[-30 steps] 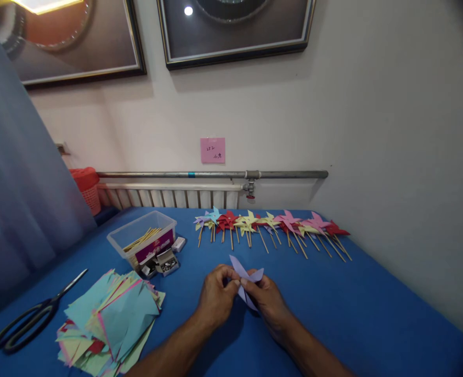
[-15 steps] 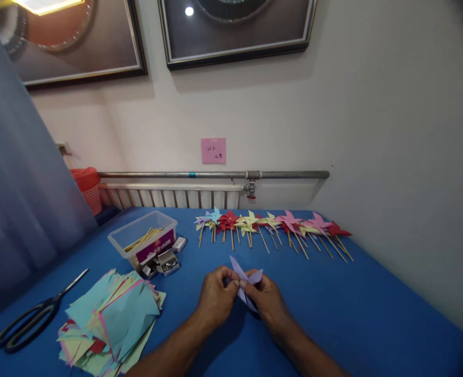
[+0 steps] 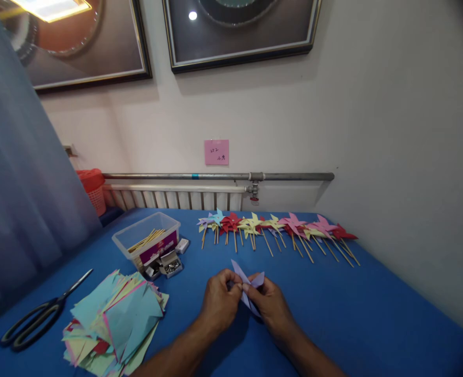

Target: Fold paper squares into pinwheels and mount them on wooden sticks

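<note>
A lilac paper pinwheel (image 3: 253, 303) is held between my two hands above the blue table. My right hand (image 3: 269, 303) grips it from the right, thumb near its centre. My left hand (image 3: 222, 298) is closed in a pinch at the pinwheel's middle; whatever lies between those fingertips is too small to make out. No stick shows on this pinwheel. Two of its blades point up and outward, and the fingers cover part of the rest.
Finished pinwheels on sticks (image 3: 252, 225) lie along the table's back. To the left are a clear plastic box (image 3: 125, 243) of sticks, small boxes of metal pins (image 3: 172, 265), a stack of coloured paper (image 3: 133, 314) and black-handled scissors (image 3: 46, 314). A wall stands behind.
The whole view has shifted slightly, so everything sits a little further right and lower. Both hands keep the same hold on the lilac pinwheel.
</note>
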`<state>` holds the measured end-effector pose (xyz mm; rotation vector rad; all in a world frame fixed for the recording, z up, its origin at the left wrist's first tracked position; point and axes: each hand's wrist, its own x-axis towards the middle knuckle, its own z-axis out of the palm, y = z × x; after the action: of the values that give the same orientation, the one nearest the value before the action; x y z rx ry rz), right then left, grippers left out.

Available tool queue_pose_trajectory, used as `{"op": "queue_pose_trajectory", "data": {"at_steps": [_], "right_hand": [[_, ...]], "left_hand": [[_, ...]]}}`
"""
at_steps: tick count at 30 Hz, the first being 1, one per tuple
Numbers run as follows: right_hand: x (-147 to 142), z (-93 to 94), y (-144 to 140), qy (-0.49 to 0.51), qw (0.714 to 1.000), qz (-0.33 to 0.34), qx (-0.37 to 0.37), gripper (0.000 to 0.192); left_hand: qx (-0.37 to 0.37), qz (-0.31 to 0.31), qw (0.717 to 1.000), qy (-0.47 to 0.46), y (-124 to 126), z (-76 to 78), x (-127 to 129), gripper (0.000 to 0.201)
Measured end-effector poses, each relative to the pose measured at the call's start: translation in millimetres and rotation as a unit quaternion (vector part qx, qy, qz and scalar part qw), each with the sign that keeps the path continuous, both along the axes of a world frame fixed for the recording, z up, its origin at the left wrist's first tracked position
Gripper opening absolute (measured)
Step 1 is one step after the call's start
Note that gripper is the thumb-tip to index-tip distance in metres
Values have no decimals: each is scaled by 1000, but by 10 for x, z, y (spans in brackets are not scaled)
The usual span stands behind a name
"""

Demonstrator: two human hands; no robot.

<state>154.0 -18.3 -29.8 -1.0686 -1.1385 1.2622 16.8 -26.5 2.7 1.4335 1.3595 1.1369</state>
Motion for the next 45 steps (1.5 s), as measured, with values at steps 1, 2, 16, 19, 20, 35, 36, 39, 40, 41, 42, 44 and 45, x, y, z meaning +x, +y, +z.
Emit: {"op": "queue_pose_trajectory", "data": {"at_steps": [1, 2, 16, 19, 20, 35, 36, 39, 40, 41, 42, 44, 45], "right_hand": [[-2, 20, -12, -2, 1000, 0, -1, 44], [-4, 37, -24, -5, 1000, 2, -3, 43], [11, 8, -13, 1, 1000, 15, 6, 44], [14, -20, 8, 8, 1000, 21, 6, 47], [14, -30, 14, 12, 1000, 21, 6, 47], [29, -94, 46, -2, 999, 38, -12, 41], [29, -91, 50, -3, 999, 37, -12, 40], [14, -69, 58, 0, 999, 26, -19, 40], [6, -60, 57, 1, 1000, 20, -23, 41], [-2, -52, 55, -1, 1000, 14, -26, 41], [-8, -47, 52, -5, 1000, 9, -28, 40], [-15, -47, 48, -16, 1000, 1, -23, 39], [-15, -53, 48, -23, 1000, -1, -19, 38]], "left_hand": [[1, 0, 1000, 4, 0, 0, 0, 5], [3, 0, 1000, 10, -1, 0, -1, 6], [32, 22, 999, -17, -5, -38, -6, 3], [39, 18, 998, -36, 18, -68, -13, 8], [40, 15, 998, -44, 26, -76, -15, 10], [-34, 0, 977, -209, 71, -58, 38, 49], [-28, -4, 975, -221, 73, -58, 39, 51], [-13, -15, 970, -242, 76, -66, 32, 53], [-11, -16, 970, -242, 79, -72, 27, 53], [-9, -13, 971, -238, 83, -80, 22, 53], [-7, -9, 972, -233, 88, -89, 16, 54], [-3, -1, 975, -223, 103, -108, 7, 54], [-2, -1, 975, -220, 111, -118, 4, 53]]}}
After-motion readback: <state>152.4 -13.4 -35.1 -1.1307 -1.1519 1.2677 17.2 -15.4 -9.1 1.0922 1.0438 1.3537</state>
